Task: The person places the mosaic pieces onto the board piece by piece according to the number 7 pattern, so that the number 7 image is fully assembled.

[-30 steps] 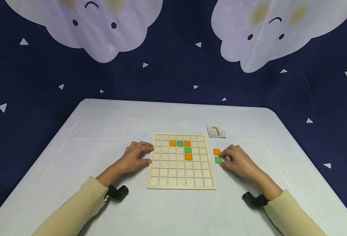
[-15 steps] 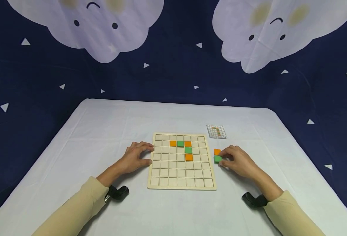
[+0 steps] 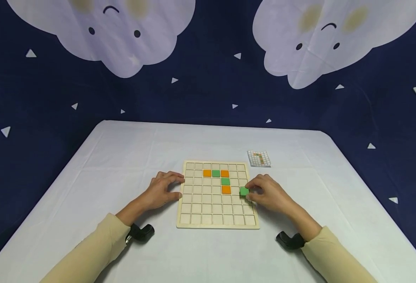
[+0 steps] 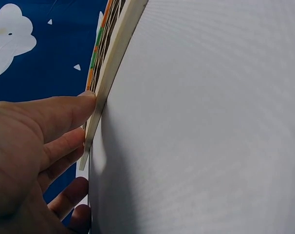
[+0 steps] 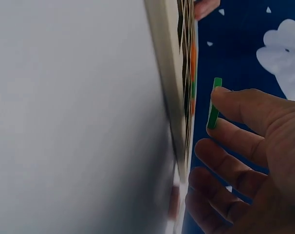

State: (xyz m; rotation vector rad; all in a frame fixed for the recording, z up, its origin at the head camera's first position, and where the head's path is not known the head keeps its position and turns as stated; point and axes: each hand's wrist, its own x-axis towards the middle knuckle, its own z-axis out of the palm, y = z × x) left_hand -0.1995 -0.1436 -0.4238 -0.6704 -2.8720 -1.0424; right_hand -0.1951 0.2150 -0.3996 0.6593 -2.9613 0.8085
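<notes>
A wooden grid board [image 3: 207, 208] lies on the table with several orange and green square tiles set in its cells, among them an orange tile [image 3: 226, 189] and a green tile [image 3: 225, 181]. My right hand [image 3: 269, 193] pinches another green tile [image 3: 244, 191] between thumb and index finger, over the board's right side. In the right wrist view this tile [image 5: 215, 103] shows edge-on above the board, the other fingers loosely bent below. My left hand [image 3: 162, 190] rests its thumb and fingertips on the board's left edge, fingers relaxed.
A small card [image 3: 259, 158] printed with a coloured grid lies beyond the board's right corner. The white-covered table [image 3: 130, 149] ends at a dark blue cloth backdrop [image 3: 208, 106] with clouds and triangles. Black camera mounts sit on both wrists.
My right hand has lifted the green tile from beside the board and carried it left over the board. The loose orange tile is now hidden behind that hand. My left hand stays put.
</notes>
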